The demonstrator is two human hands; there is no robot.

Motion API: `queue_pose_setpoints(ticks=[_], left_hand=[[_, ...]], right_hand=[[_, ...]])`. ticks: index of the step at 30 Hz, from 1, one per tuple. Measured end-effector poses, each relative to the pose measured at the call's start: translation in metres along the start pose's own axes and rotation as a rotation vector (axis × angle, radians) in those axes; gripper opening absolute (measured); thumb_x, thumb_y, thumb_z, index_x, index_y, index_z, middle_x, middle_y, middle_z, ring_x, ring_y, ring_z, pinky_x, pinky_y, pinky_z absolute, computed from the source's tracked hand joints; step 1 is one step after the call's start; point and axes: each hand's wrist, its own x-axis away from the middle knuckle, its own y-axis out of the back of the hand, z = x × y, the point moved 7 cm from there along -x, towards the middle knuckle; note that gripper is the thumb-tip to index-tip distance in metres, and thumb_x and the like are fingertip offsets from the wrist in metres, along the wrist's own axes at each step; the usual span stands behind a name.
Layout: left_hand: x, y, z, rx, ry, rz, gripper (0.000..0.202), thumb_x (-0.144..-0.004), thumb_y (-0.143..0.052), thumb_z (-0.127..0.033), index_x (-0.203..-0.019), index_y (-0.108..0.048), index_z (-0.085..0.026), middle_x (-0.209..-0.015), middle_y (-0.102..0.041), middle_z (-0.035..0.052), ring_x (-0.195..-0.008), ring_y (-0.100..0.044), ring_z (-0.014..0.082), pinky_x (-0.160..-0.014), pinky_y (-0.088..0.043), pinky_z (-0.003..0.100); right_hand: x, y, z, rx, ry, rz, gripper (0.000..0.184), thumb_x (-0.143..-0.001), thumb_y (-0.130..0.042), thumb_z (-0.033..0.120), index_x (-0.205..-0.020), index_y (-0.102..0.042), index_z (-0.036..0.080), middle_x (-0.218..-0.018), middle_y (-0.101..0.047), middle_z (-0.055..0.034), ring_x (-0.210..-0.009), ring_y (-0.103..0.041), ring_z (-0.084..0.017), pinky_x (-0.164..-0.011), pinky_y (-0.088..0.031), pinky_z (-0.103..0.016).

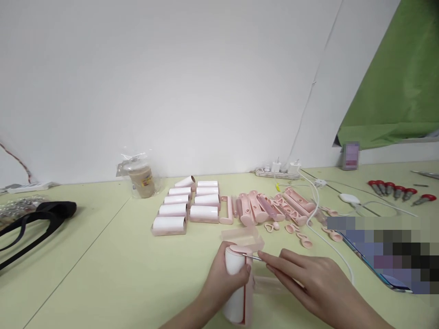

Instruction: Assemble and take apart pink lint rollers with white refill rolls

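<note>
My left hand (222, 278) is wrapped round a white roll (235, 305) seated in a pink holder (249, 299), which stands upright at the table's front. With my right hand (310, 278) I pinch a thin metal tool (253, 257); its tip touches the roll's top, by the holder's rounded end. Whether the tool is tweezers or a pick cannot be made out. Just behind the roll lies a pale pink tray-like part (240, 235). A translucent pink piece (269, 285) rests on the table, partly covered by my right hand.
Several white rolls in pink cases (204, 213) stand in two columns behind left. Pink holder parts (255, 208) and small spoon-shaped pieces (304, 240) lie behind right. A white cable (329, 244), red-handled tools (398, 192), bagged cup (141, 180) and black strap (51, 214) surround them.
</note>
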Motion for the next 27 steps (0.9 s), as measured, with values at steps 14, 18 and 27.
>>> queue_pose_setpoints(ticks=[14,18,27], left_hand=[[0.004,-0.017,0.004,0.099,0.016,-0.028,0.020,-0.069,-0.054,-0.019,-0.088,-0.048,-0.019,-0.081,-0.056,0.0017,-0.077,-0.054,0.0173,-0.074,-0.043,0.029],[-0.006,-0.039,-0.001,0.012,0.026,-0.105,0.019,-0.068,-0.059,-0.024,-0.082,-0.047,-0.019,-0.074,-0.054,0.0006,-0.072,-0.053,0.0170,-0.068,-0.043,0.027],[-0.032,-0.072,0.001,-0.181,0.021,-0.230,0.027,-0.067,-0.061,-0.031,-0.077,-0.037,-0.022,-0.073,-0.055,0.0006,-0.072,-0.054,0.0182,-0.066,-0.041,0.027]], right_hand=[[0.012,0.005,0.015,0.254,-0.063,-0.176,0.040,-0.087,-0.025,0.014,-0.102,-0.059,0.024,-0.058,-0.061,0.0029,-0.040,-0.054,-0.009,-0.037,-0.030,-0.024],[0.034,0.010,-0.007,0.267,-0.179,-0.198,0.037,-0.088,-0.028,0.021,-0.108,-0.058,0.026,-0.062,-0.062,0.0028,-0.040,-0.054,-0.009,-0.035,-0.028,-0.024],[0.067,-0.003,-0.037,0.302,-0.351,-0.238,0.036,-0.088,-0.030,0.023,-0.109,-0.060,0.026,-0.064,-0.064,0.0022,-0.045,-0.058,-0.010,-0.036,-0.029,-0.022]])
